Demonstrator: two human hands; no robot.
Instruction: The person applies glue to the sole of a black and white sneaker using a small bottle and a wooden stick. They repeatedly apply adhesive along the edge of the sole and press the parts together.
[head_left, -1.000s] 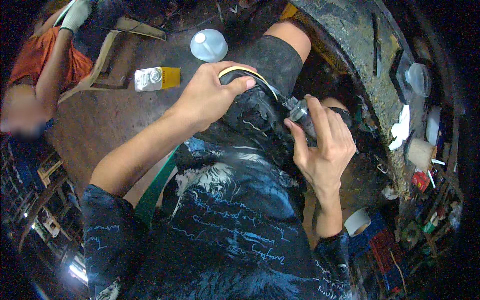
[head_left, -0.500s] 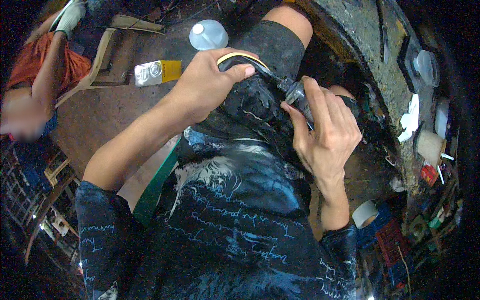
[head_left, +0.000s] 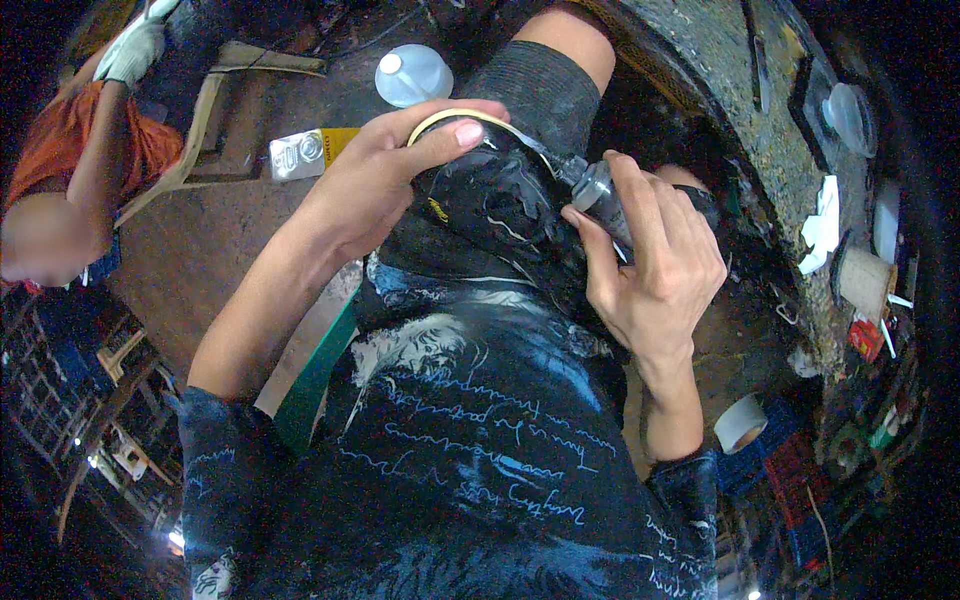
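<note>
My left hand (head_left: 390, 165) is closed around a curved black piece with a pale yellow edge (head_left: 450, 114), thumb on top and fingers behind it. A thin, shiny strip runs along the edge toward the right. In my right hand (head_left: 660, 245) is a small clear bottle (head_left: 596, 190), gripped between thumb and fingers. Its narrow dark neck points up and left, close to the strip's end; whether they touch I cannot tell. Black crumpled material (head_left: 500, 205) lies on my lap beneath both hands. The lower part of the bottle is hidden by my fingers.
Beyond my left hand stand a translucent jug (head_left: 415, 80) and a yellow-and-silver tin (head_left: 300, 155). At left, another person in orange (head_left: 60, 140) wears a glove. A worn surface (head_left: 745, 130) curves along the right, with a tape roll (head_left: 741, 424) below it.
My left hand has shifted a little left with the curved piece, so more of its pale edge shows. My right hand holds the bottle almost where it was.
</note>
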